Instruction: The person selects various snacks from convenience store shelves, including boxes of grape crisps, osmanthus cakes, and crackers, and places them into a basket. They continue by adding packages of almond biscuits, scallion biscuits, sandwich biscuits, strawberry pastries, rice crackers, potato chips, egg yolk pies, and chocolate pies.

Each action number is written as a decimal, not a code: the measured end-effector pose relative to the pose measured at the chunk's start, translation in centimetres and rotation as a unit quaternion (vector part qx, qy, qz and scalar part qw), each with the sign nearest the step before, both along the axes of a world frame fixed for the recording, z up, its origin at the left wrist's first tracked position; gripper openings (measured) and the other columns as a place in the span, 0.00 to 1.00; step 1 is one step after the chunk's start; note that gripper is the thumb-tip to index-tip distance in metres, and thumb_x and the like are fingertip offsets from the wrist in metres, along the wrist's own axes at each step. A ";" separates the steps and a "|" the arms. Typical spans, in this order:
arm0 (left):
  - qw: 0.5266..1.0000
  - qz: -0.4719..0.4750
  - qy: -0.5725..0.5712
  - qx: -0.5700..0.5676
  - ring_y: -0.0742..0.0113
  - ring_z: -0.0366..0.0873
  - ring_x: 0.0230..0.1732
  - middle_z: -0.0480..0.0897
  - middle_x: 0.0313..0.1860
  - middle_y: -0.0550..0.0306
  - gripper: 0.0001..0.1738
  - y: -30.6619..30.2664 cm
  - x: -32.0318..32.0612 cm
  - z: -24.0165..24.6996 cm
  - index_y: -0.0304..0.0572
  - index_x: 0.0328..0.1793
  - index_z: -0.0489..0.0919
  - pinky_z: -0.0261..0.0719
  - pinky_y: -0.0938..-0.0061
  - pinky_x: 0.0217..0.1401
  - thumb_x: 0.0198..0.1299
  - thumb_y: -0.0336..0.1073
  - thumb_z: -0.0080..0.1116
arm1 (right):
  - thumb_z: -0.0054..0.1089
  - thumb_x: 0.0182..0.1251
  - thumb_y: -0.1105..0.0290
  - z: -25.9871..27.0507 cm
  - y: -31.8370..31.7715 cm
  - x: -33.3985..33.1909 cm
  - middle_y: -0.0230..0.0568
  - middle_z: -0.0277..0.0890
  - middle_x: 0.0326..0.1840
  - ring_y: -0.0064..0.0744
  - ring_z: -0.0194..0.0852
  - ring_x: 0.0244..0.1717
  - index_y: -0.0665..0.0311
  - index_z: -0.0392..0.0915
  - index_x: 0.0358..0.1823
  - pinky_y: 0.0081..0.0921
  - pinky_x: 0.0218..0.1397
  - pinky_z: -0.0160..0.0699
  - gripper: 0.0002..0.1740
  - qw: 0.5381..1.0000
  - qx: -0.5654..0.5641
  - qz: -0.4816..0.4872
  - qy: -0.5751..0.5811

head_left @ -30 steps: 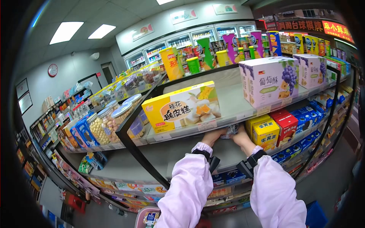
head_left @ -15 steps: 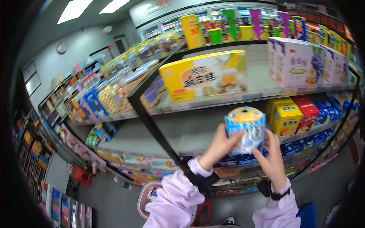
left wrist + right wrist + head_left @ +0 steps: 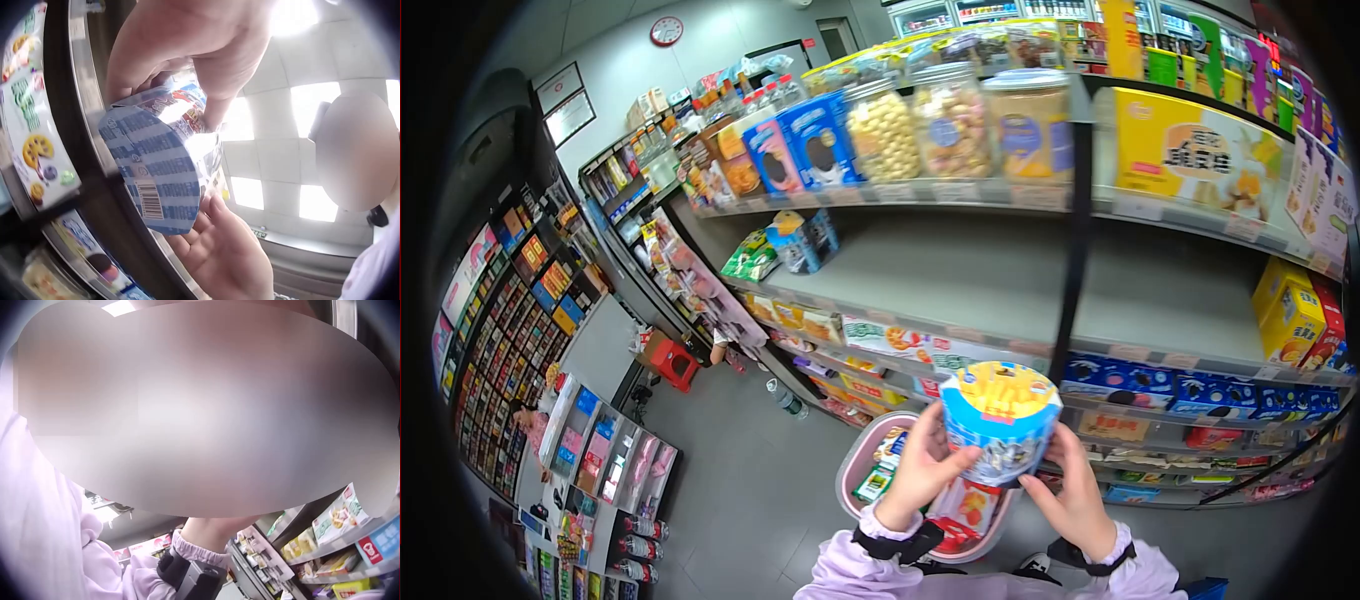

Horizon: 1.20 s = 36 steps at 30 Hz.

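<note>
A: What has shifted?
B: Behind, the shelf unit (image 3: 960, 270); nearer, the pink basket (image 3: 863, 456), now overlapped by the blue pack (image 3: 1000, 428), apparently fully off the shelf. Left hand (image 3: 922, 470) and right hand (image 3: 1080, 500) grip it, fingers curled.
A: Surroundings, obstructions?
B: Black post (image 3: 1074, 250) crossing the shelf unit; red packet (image 3: 966, 506) in the basket, partly masked.

snack pkt (image 3: 1002, 425): blu/wht, yel top | base (image 3: 153, 165): 2-tone blu stripes | bskt (image 3: 848, 468): pink | slvs (image 3: 838, 574): lilac
</note>
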<state>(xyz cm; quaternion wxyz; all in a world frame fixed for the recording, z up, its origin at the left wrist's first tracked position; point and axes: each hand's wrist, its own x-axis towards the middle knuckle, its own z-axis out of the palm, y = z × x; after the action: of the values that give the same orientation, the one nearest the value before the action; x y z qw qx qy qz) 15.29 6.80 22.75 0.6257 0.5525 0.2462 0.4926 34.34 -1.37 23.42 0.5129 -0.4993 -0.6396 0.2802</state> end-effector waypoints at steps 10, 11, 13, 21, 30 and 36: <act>0.981 0.128 0.047 0.135 0.63 0.66 0.62 0.66 0.63 0.49 0.43 16.4 -22.1 3.5 0.33 0.70 0.53 0.64 0.68 0.64 0.53 0.33 0.65 | 0.60 0.53 0.75 3.6 19.9 -22.2 0.62 0.62 0.57 0.58 0.65 0.57 0.73 0.53 0.62 0.39 0.58 0.67 0.35 0.983 0.155 -0.011 -0.096; 0.978 0.141 0.074 0.134 0.63 0.67 0.61 0.67 0.62 0.48 0.43 18.7 -23.8 4.0 0.34 0.71 0.53 0.65 0.69 0.63 0.53 0.34 0.66 | 0.60 0.53 0.75 4.0 22.2 -23.8 0.62 0.63 0.56 0.59 0.65 0.56 0.73 0.54 0.61 0.40 0.57 0.68 0.35 0.982 0.157 -0.021 -0.101; 0.971 0.134 0.101 0.172 0.64 0.69 0.58 0.69 0.59 0.49 0.44 23.3 -26.6 4.7 0.35 0.71 0.52 0.68 0.70 0.60 0.53 0.35 0.66 | 0.61 0.53 0.74 4.3 26.5 -26.7 0.62 0.63 0.56 0.60 0.65 0.55 0.72 0.54 0.61 0.41 0.55 0.69 0.35 0.980 0.161 -0.047 -0.107; 0.977 0.155 0.105 0.102 0.67 0.73 0.50 0.72 0.52 0.49 0.42 34.0 -33.2 5.3 0.36 0.72 0.53 0.73 0.75 0.52 0.56 0.36 0.63 | 0.64 0.50 0.73 4.9 37.4 -33.8 0.63 0.64 0.54 0.61 0.69 0.51 0.73 0.54 0.59 0.42 0.51 0.72 0.37 0.971 0.164 -0.082 -0.152; 0.985 0.109 0.093 0.098 0.62 0.70 0.55 0.69 0.55 0.44 0.44 37.9 -33.6 3.9 0.38 0.73 0.51 0.72 0.71 0.55 0.54 0.35 0.65 | 0.66 0.48 0.74 3.3 40.5 -34.8 0.64 0.65 0.52 0.61 0.71 0.48 0.74 0.55 0.57 0.41 0.49 0.74 0.37 0.962 0.158 -0.133 -0.176; 0.986 0.103 0.104 0.078 0.60 0.69 0.57 0.67 0.56 0.41 0.45 39.0 -33.7 2.7 0.36 0.73 0.49 0.71 0.71 0.57 0.54 0.35 0.64 | 0.66 0.49 0.74 3.1 40.7 -35.0 0.63 0.61 0.56 0.62 0.66 0.53 0.74 0.54 0.60 0.39 0.53 0.72 0.38 0.977 0.077 -0.111 -0.166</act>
<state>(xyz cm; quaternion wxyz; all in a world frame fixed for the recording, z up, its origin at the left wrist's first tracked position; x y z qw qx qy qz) -18.45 45.78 25.45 0.4974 0.6194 0.3264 0.5123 -0.62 39.28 26.56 0.4640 -0.5661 -0.6761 0.0845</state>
